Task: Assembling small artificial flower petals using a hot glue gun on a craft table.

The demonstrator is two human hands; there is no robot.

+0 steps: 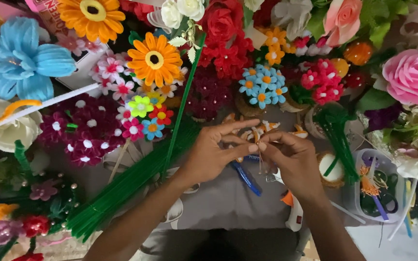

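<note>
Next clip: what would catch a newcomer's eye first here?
Handmade flowers ring the whole table: a big blue flower at upper left, an orange daisy at top centre, a pink rose at right. In the middle, the left hand and right hand pinch a small orange-and-white piece together, beside a bundle of green pipe cleaners.

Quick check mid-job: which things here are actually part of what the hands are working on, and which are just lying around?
In use:
left hand
right hand
small orange and white flower piece pinched between both hands

Lying about:
bundle of green stems
blue tool handle
glue gun
clear tub of bits
finished flowers, such as the blue flower cluster
</note>
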